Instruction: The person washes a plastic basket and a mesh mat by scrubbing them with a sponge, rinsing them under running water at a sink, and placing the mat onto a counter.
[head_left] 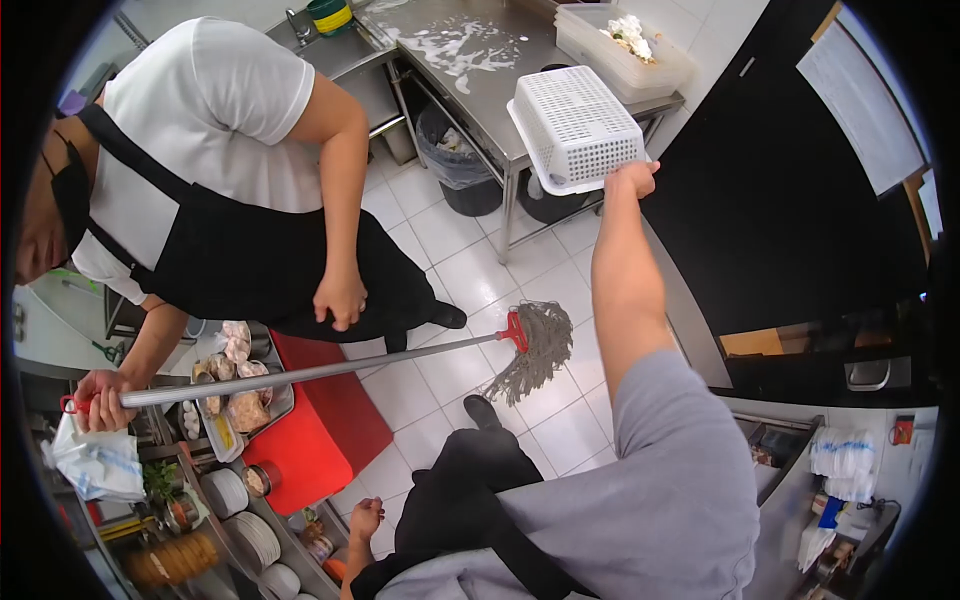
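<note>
My right arm stretches forward, and my right hand (pixel 632 179) is closed on the near corner of a white perforated plastic basket (pixel 580 125). The basket appears upside down, its rim low, by the front corner of the steel table (pixel 470 60). A clear plastic tub (pixel 625 55) with whitish food scraps stands just behind it. Down by my left side, my left hand (pixel 367 518) is curled into a loose fist with nothing visible in it. Red crates (pixel 325 420) are nearest to that hand.
A co-worker (pixel 220 150) in a black apron stands at the left, gripping a mop (pixel 535 350) whose handle crosses in front of me. A lined bin (pixel 460 165) sits under the table. Shelves with plates (pixel 250 540) are lower left; a dark door (pixel 790 180) is right.
</note>
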